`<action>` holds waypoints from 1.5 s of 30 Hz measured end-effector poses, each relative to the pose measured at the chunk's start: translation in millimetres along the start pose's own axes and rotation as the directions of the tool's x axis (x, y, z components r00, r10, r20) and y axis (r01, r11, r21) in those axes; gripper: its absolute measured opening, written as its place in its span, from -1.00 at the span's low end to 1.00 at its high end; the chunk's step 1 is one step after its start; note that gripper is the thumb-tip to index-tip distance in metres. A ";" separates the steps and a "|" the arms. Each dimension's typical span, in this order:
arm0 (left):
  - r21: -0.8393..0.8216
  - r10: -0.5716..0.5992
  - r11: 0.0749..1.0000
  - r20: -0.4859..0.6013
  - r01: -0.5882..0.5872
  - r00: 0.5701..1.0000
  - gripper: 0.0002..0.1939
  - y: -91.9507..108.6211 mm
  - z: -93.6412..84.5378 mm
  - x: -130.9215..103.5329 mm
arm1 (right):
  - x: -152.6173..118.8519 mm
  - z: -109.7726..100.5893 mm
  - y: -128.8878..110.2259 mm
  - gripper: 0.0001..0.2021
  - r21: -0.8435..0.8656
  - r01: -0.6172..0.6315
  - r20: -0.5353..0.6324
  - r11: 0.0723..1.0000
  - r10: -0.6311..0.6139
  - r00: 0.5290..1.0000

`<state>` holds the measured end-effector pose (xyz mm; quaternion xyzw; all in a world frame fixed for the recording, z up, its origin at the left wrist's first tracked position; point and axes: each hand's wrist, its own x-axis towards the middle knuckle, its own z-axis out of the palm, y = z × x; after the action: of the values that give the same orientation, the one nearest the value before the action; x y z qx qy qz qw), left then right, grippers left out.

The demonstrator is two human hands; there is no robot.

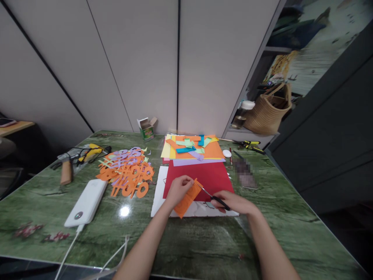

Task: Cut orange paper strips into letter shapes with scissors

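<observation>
My left hand pinches a piece of orange paper by its upper part, above the table. A pair of scissors with black handles is in my right hand, its blades reaching the paper's upper right edge. Whether the blades are closed is too small to tell. Beneath both hands lie a red sheet and, under that, a white sheet or board. Behind them rests a stack of coloured paper with folded strips in orange, blue, green and purple on top.
Left of the sheets is a pile of cut paper shapes. A white power bank with a cable lies nearer the left. A small open box stands by the wall. Pliers and a white oval object are right.
</observation>
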<state>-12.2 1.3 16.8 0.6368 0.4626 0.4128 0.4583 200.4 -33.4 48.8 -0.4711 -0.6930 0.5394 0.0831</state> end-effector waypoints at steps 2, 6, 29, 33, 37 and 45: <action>-0.006 -0.006 1.000 -0.005 0.006 1.000 -0.79 -0.4 0.3 0.1 | 0.0 -0.1 -1.5 -0.67 -0.006 -0.007 -0.006 1.000 0.007 1.000; -0.012 -0.011 1.000 -0.014 0.011 1.000 -0.79 -1.0 0.3 -0.3 | -0.5 -0.2 -3.6 -0.64 0.013 -0.007 -0.010 1.000 0.007 1.000; 0.030 -0.020 0.999 -0.030 0.021 0.999 -0.79 0.1 -1.0 -0.2 | 4.6 -0.4 10.4 -0.66 0.042 0.006 -0.056 0.999 -0.003 0.998; 0.026 -0.018 0.999 -0.032 0.019 0.999 -0.78 -0.2 -1.0 0.0 | 5.6 0.2 11.4 -0.65 0.054 -0.014 -0.053 0.998 0.017 0.998; 0.013 -0.030 0.999 -0.022 0.030 0.999 -0.79 -1.6 -1.2 0.0 | 4.5 0.9 7.4 -0.64 0.066 -0.012 -0.031 0.998 0.014 0.999; 0.024 -0.040 0.999 -0.025 0.041 0.999 -0.79 -4.3 1.0 -0.3 | 4.9 3.3 1.8 -0.61 0.033 -0.020 -0.018 0.999 0.020 1.000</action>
<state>-12.2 1.5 12.4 0.6278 0.4860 0.4056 0.4530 196.7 -32.1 44.1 -0.4815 -0.6786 0.5470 0.0918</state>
